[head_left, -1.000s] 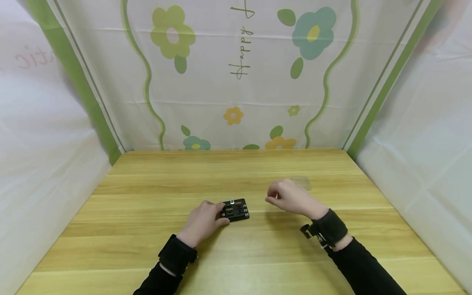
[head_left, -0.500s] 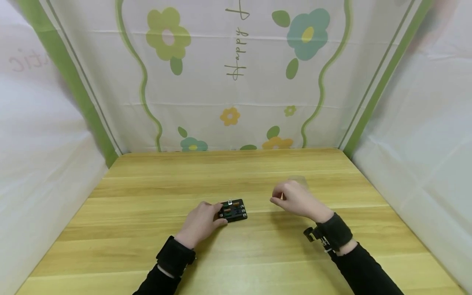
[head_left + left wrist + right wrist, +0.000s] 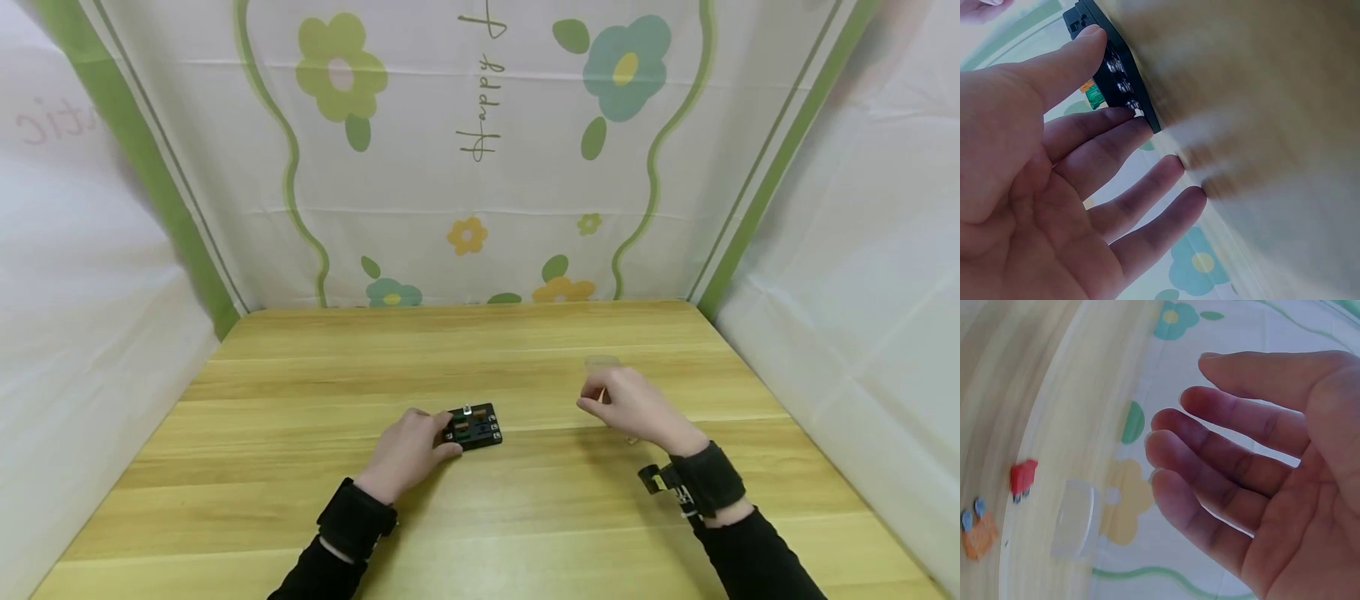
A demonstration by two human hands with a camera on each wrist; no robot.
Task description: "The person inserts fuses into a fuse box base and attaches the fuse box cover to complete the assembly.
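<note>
My left hand (image 3: 408, 450) holds a black fuse block (image 3: 482, 427) by its left end, flat on the wooden table. In the left wrist view the thumb lies along one side of the block (image 3: 1124, 57) and two fingertips touch its corner by the metal screws. Orange and green blade fuses (image 3: 1094, 97) sit in it. My right hand (image 3: 633, 404) hovers over the table to the right, fingers loosely bent with nothing between them. Beyond its fingertips, the right wrist view has a red blade fuse (image 3: 1023, 477) and an orange blade fuse (image 3: 980, 537) lying loose.
A clear plastic cover (image 3: 1074, 520) lies on the table behind my right hand, partly hidden by it in the head view. White cloth walls (image 3: 480, 192) with printed flowers enclose the table (image 3: 360, 350) at the back and both sides.
My right hand has moved right, away from the fuse block, and a small loose piece now shows beneath its wrist. The left hand stays on the block.
</note>
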